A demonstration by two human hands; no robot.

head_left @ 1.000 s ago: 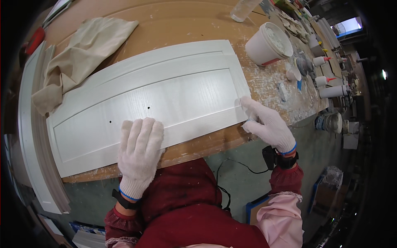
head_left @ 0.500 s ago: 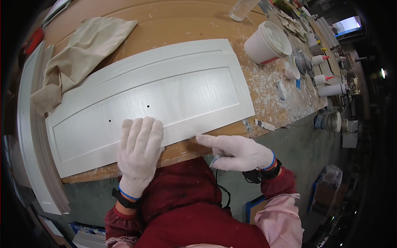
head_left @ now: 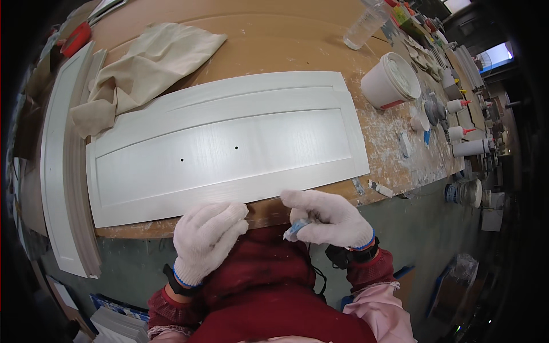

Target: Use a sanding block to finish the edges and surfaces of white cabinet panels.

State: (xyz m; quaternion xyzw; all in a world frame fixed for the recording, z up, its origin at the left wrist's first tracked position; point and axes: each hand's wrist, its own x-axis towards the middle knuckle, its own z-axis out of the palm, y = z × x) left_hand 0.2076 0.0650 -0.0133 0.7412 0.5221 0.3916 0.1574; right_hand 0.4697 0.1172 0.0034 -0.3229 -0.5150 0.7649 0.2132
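Observation:
A white panel door point(head_left: 274, 143) with a recessed centre and two small dark holes lies flat on the worktable. My left hand point(head_left: 209, 240), in a white knit glove, is at the panel's near edge. Its fingers lie side by side, slightly bent, and I see nothing in them. Just off the same edge, my right hand point(head_left: 334, 220), gloved alike, is closed with the index finger stretched out. Between its thumb and curled fingers is a small blue piece point(head_left: 296, 230) with whitish smears; the glove hides much of it.
A beige cloth point(head_left: 148, 66) overlaps the panel's far left corner. More white panels point(head_left: 60, 171) stand at the left. On the smeared right part of the table point(head_left: 383, 134) are a white tub of pale paste point(head_left: 380, 86), a clear bottle point(head_left: 361, 31) and several red-tipped glue bottles point(head_left: 457, 106).
My left hand has drawn back from the panel's face to its near edge, its fingers more bent. My right hand has turned, showing more of the blue piece. The whole view has shifted.

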